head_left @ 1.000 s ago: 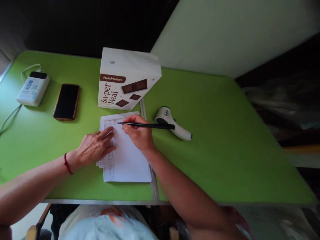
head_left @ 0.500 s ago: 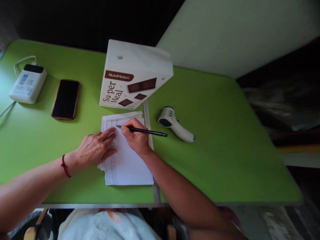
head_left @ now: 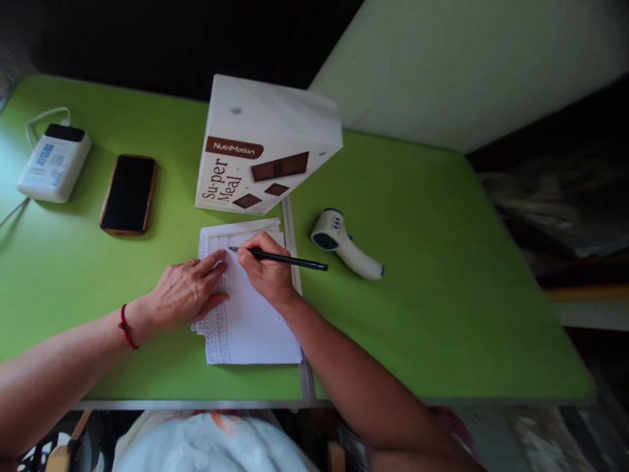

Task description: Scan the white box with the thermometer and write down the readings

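— What have you got in your fingers?

— My right hand point(head_left: 268, 272) pinches a slim black pen point(head_left: 280, 258) near its tip, on the stack of white printed paper sheets point(head_left: 250, 314) at the near edge of the green worktop point(head_left: 432, 262). My left hand point(head_left: 184, 292) lies flat on the stack.

— How will it handle?

— The pen looks light and stiff; the sheets look thin and likely to slide.

— Anything close by?

— A white cardboard snack box point(head_left: 260, 147) just behind, a white thermometer gun point(head_left: 344, 244) to the right, and 1 black phone point(head_left: 128, 193) to the left.

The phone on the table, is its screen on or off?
Off, as far as the picture shows: the phone lies flat on the green table, face up, and its screen is plain black with nothing lit.
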{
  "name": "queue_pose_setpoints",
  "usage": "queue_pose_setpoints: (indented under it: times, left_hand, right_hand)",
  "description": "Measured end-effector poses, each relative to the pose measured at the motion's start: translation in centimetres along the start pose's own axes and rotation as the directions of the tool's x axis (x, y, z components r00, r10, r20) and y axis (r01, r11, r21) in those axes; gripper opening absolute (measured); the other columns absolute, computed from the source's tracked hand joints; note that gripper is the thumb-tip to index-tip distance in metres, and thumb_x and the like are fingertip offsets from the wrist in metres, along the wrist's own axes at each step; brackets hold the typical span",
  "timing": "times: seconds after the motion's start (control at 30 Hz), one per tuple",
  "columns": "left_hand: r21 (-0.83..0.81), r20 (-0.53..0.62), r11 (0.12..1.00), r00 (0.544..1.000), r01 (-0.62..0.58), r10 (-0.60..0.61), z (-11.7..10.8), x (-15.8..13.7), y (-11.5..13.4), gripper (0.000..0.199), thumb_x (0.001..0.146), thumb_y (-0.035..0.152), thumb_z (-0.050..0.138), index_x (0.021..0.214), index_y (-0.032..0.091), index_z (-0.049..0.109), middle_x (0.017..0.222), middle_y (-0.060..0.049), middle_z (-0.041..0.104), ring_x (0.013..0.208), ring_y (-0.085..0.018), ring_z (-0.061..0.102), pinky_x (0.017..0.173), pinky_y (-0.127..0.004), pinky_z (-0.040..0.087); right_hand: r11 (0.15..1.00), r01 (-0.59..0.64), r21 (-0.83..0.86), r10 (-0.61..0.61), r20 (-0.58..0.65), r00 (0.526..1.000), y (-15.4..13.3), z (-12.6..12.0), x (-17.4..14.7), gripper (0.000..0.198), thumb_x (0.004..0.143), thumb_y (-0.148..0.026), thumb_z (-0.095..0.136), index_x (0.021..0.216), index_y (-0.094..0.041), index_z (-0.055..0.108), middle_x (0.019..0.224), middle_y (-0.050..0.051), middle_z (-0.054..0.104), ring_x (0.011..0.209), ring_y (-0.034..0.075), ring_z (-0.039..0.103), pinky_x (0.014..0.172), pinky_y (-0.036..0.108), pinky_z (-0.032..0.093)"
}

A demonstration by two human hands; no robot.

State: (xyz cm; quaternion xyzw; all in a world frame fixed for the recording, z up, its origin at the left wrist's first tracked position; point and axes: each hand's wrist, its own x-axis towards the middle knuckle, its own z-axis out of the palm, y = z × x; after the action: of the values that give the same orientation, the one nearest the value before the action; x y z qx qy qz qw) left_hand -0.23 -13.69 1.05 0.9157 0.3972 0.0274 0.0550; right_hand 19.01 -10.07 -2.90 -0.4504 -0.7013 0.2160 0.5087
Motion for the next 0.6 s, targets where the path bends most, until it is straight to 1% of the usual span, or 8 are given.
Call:
queue_pose_setpoints:
  times: [0.13, 0.33, 0.5, 0.6]
  left_hand:
    - [0.005, 0.009, 1.0, 1.0, 0.005, -0.005, -0.07, -0.02, 0.06, 0.044, 0.1, 0.04, 0.058, 0.133, 0.011, 0.061, 0.149, -0.013, 0.053, 0.093, -0.024, 0.072, 0.069, -0.036, 0.061]
    - [-0.004, 0.013, 1.0, 1.0, 0.002, -0.001, -0.09, -0.04, 0.0, 0.043, 0.1, 0.039, 0.059, 0.132, 0.011, 0.061, 0.149, -0.015, 0.053, 0.094, -0.025, 0.072, 0.069, -0.036, 0.061]
    - [-0.006, 0.018, 1.0, 1.0, 0.0, 0.0, -0.11, -0.03, -0.05, 0.043, 0.1, 0.039, 0.058, 0.132, 0.01, 0.061, 0.149, -0.015, 0.053, 0.092, -0.025, 0.073, 0.068, -0.037, 0.062]
    - [-0.017, 0.018, 1.0, 1.0, 0.002, -0.002, -0.08, -0.07, -0.03, 0.043, 0.1, 0.039, 0.058, 0.133, 0.011, 0.06, 0.148, -0.017, 0.053, 0.093, -0.025, 0.073, 0.069, -0.036, 0.062]
  right_hand:
    - [1.0, -0.01, 0.007, 0.01, 0.003, 1.0, 0.0, -0.04, 0.03, 0.02, 0.088, -0.024, 0.055, 0.068, -0.019, 0.053, 0.058, -0.004, 0.054, 0.053, 0.008, 0.048, 0.053, 0.02, 0.039]
    - [1.0, -0.007, 0.008, 0.008, -0.043, 0.999, -0.06, 0.05, 0.1, 0.019, 0.088, -0.023, 0.055, 0.069, -0.018, 0.054, 0.06, -0.004, 0.055, 0.054, 0.008, 0.048, 0.054, 0.019, 0.039]
    - [0.999, -0.031, -0.009, 0.031, -0.017, 0.999, 0.06, 0.02, 0.01, 0.017, 0.087, -0.023, 0.055, 0.071, -0.019, 0.053, 0.06, -0.004, 0.054, 0.054, 0.009, 0.046, 0.054, 0.02, 0.039]
    - [1.0, -0.017, -0.002, 0.017, 0.0, 1.0, 0.08, -0.04, -0.01, 0.017, 0.088, -0.021, 0.054, 0.071, -0.019, 0.052, 0.06, -0.004, 0.053, 0.054, 0.009, 0.045, 0.054, 0.02, 0.038]
